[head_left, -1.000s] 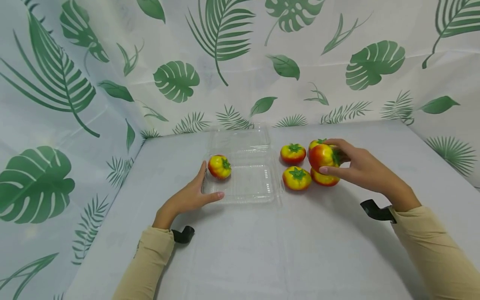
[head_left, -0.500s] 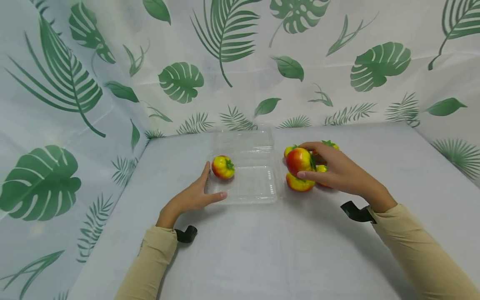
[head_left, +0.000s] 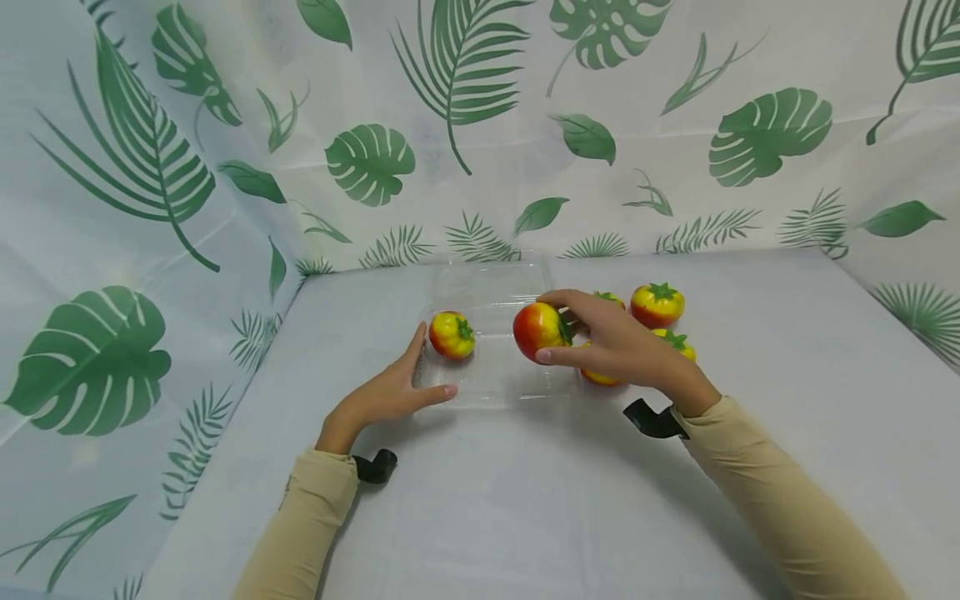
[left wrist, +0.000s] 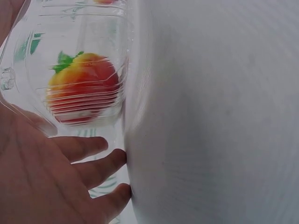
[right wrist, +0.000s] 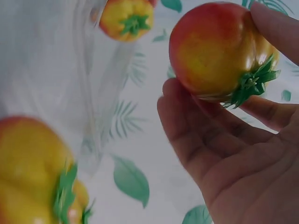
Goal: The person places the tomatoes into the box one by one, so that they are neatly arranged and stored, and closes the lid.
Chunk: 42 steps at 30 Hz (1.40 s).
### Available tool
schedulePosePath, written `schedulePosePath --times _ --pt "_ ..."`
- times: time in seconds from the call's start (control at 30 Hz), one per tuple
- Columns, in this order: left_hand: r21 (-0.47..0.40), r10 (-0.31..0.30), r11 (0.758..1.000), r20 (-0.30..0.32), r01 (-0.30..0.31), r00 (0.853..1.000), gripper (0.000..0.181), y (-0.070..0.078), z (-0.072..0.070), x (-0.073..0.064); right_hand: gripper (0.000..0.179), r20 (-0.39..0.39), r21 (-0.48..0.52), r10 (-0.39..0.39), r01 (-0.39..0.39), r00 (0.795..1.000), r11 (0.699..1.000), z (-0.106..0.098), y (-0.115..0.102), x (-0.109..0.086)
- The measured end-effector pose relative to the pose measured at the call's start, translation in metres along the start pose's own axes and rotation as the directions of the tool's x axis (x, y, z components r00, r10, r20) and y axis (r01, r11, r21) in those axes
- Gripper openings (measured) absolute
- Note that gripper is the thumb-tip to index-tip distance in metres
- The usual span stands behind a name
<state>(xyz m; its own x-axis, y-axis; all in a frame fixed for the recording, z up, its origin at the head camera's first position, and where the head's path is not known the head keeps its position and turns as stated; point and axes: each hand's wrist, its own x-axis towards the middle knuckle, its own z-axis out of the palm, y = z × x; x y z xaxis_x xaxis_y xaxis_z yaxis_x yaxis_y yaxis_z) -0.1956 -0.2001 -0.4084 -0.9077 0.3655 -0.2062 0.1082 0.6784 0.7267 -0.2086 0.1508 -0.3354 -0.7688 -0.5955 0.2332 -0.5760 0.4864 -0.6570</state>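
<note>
My right hand (head_left: 618,343) pinches a red-and-yellow tomato (head_left: 537,330) with a green leafy top. It holds the tomato above the right part of a clear plastic clamshell box (head_left: 495,379), whose lid (head_left: 491,282) lies folded back. Another such tomato (head_left: 451,337) sits inside at the left. Along the box's left side lies my left hand (head_left: 386,392), its thumb extended by the front edge. In the left wrist view, that hand's fingers (left wrist: 100,169) are spread fairly straight beside the transparent wall. The right wrist view shows thumb and fingers around the held tomato (right wrist: 215,51).
Several more tomatoes stand to the right of the box: one at the back right (head_left: 657,306), others partly hidden by my right hand, such as a front tomato (head_left: 602,377). A pale cloth covers the table (head_left: 480,500). Leaf-printed sheets (head_left: 480,150) rise behind and at the sides.
My right hand has carried its tomato leftward, from above the group on the right to over the box. The left hand has stayed at the box's side. The view has shifted slightly.
</note>
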Motion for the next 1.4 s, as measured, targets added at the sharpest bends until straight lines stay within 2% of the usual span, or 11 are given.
schedulePosePath --times 0.13,0.3,0.53,0.63,1.07,1.4 --pt "0.000 -0.009 1.000 0.001 0.009 1.000 0.119 0.000 0.000 0.000 0.071 0.027 -0.021 0.009 -0.009 1.000 1.000 0.011 -0.007 0.011" --pt "-0.014 -0.019 1.000 0.007 0.019 1.000 0.120 -0.003 -0.002 -0.003 0.073 0.076 -0.001 0.040 -0.040 0.996 0.999 0.028 -0.017 0.025" --pt "-0.042 -0.001 0.999 0.020 0.002 1.000 0.123 -0.008 -0.004 -0.003 0.065 0.112 -0.012 0.007 -0.005 0.994 1.000 0.057 -0.026 0.042" --pt "-0.042 0.004 0.999 0.026 -0.003 1.000 0.125 -0.008 -0.004 -0.002 0.063 0.106 -0.015 -0.004 0.006 0.994 1.000 0.067 -0.027 0.047" --pt "-0.064 0.030 0.998 0.065 -0.026 0.997 0.135 -0.007 -0.005 -0.001 0.064 0.083 -0.102 0.055 -0.046 0.995 0.994 0.095 -0.035 0.057" --pt "-0.059 0.037 0.998 0.070 -0.033 0.997 0.137 -0.007 -0.006 -0.001 0.063 0.091 -0.045 0.104 -0.100 0.990 0.994 0.108 -0.038 0.062"
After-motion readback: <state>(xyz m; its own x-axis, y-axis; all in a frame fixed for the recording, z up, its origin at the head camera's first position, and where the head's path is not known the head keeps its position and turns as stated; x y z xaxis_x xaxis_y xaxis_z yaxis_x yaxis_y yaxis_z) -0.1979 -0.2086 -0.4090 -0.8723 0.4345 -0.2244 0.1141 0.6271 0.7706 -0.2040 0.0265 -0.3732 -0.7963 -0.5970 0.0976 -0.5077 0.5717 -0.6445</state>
